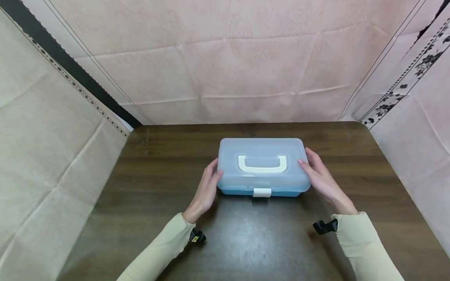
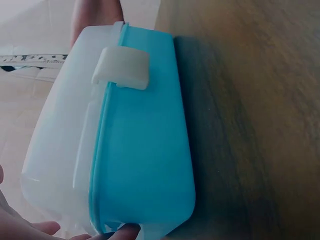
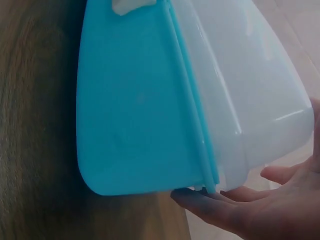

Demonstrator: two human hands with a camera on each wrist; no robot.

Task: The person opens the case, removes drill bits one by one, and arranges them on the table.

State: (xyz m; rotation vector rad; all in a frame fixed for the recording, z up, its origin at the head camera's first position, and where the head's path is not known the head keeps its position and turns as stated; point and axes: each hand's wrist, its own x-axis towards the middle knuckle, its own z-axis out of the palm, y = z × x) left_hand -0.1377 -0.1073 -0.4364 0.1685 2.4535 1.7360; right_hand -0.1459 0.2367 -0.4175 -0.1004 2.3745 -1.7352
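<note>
A plastic storage box [image 1: 260, 148] with a frosted clear lid and a blue base is on the table, its lid closed. On the lid a white carry handle [image 1: 262, 169] lies folded down. At the front, a white latch [image 2: 122, 67] spans the lid and base. My left hand [image 1: 205, 189] holds the box's left end, thumb near the front corner. At the opposite end my right hand [image 1: 325, 183] grips the side, with fingertips by the rim between lid and base in the right wrist view. What the box contains cannot be made out.
The dark wooden table [image 1: 147, 218] extends around the box on all sides. Pale cloth [image 1: 228, 70] hangs behind its far edge, with more cloth at left and right. Black wrist mounts [image 1: 325, 226] sit at both sleeve cuffs.
</note>
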